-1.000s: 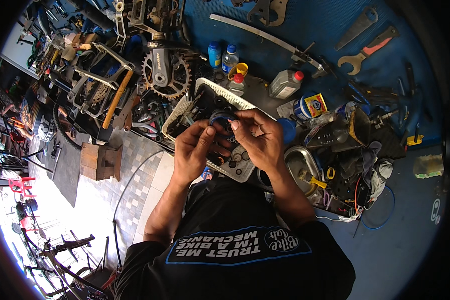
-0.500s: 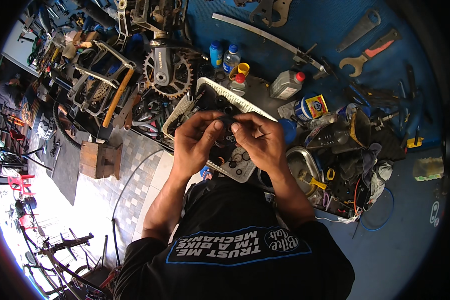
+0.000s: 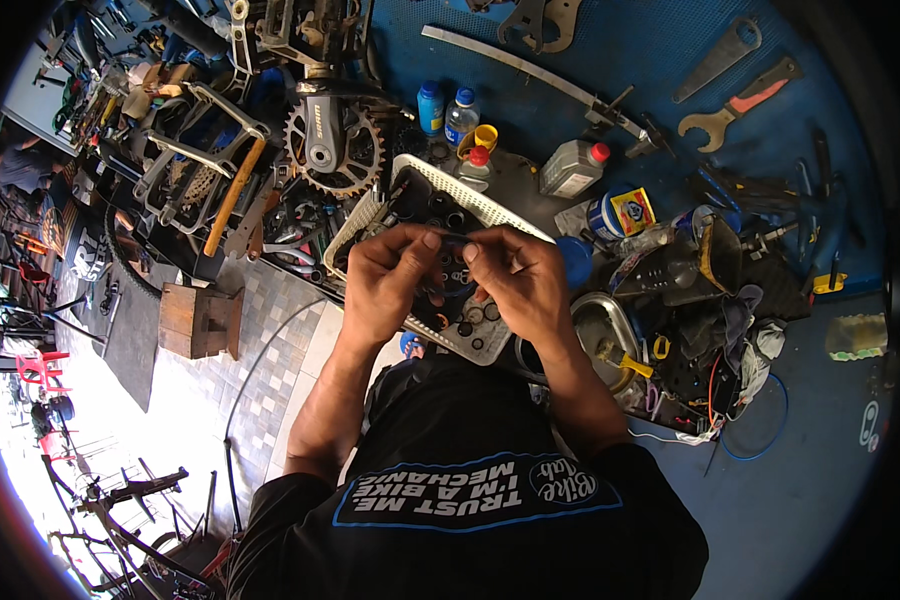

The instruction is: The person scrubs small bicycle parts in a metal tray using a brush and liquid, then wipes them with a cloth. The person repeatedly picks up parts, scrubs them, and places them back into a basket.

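Observation:
Between my two hands is a thin dark ring [image 3: 454, 238], partly hidden by the fingers; its material is too small to make out. My left hand [image 3: 382, 285] pinches one side of it between thumb and forefinger. Opposite, my right hand [image 3: 522, 285] pinches the other side the same way. Both hands are over a cream plastic basket [image 3: 492, 211] with perforated walls. Several small rings and dark round parts lie inside, among them a small black ring [image 3: 465, 328] near the basket's front end.
A crankset with a chainring [image 3: 322, 150] stands left of the basket, beside a wooden-handled hammer [image 3: 236, 198]. Behind are a blue bottle [image 3: 430, 108] and a grey bottle with a red cap [image 3: 574, 170]. A metal tray [image 3: 579, 318] lies at the right, near rags [image 3: 720, 325].
My hands have drawn slightly apart and shifted a little. More of the ring now shows between the fingertips. The basket and things around it stay in place.

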Motion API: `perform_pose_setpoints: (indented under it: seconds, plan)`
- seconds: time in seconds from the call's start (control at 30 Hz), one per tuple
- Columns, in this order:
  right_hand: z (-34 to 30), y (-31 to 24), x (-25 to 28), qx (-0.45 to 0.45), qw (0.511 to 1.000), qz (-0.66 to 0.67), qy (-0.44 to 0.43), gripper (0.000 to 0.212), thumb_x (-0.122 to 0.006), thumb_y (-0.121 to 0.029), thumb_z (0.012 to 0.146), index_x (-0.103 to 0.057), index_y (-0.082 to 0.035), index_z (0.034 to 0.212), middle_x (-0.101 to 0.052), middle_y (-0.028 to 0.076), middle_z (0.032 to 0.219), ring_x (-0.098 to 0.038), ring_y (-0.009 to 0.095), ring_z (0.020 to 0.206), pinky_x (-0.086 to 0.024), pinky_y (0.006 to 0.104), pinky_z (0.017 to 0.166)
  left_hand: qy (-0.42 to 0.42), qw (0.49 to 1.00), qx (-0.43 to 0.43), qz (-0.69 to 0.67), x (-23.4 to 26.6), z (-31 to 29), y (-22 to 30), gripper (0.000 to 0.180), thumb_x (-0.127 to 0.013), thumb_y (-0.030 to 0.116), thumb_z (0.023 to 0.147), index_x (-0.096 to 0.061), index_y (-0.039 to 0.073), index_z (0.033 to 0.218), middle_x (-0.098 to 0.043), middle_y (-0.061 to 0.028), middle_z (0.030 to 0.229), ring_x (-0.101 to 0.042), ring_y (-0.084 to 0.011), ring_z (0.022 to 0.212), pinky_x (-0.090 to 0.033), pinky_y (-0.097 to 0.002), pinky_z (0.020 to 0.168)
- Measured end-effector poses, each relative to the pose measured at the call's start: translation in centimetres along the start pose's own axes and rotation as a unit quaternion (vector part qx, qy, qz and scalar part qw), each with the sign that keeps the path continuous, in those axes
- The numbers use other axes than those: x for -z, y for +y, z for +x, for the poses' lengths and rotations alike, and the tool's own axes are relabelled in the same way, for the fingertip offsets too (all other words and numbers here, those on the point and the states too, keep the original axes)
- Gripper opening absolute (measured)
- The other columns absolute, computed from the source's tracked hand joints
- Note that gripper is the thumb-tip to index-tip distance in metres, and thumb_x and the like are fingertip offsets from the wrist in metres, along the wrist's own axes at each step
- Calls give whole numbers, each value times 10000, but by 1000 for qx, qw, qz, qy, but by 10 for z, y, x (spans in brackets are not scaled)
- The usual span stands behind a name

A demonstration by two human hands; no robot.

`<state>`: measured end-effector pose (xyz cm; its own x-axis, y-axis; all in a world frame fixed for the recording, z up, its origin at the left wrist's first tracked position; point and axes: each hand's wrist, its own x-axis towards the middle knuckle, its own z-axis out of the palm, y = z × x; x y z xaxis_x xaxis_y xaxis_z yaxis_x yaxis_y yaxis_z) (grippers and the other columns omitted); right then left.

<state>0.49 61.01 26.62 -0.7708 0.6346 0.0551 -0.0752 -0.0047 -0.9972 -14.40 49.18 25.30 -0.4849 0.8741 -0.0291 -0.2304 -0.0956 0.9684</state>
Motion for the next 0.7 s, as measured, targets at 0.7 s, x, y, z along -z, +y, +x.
perform_pose_setpoints:
  seconds: [0.7]
  plan:
    - [3,1,6,-8,999,36,1,298,-699,-214,1013,-669,-1,1220,-655,-13,792,-593,36,685,-508,194,580,-10,998,-8,-64,6,-6,-6,340,-677,136,983,-604,-104,1212,-724,-192,938,-751,-250,736,-639,-308,598]
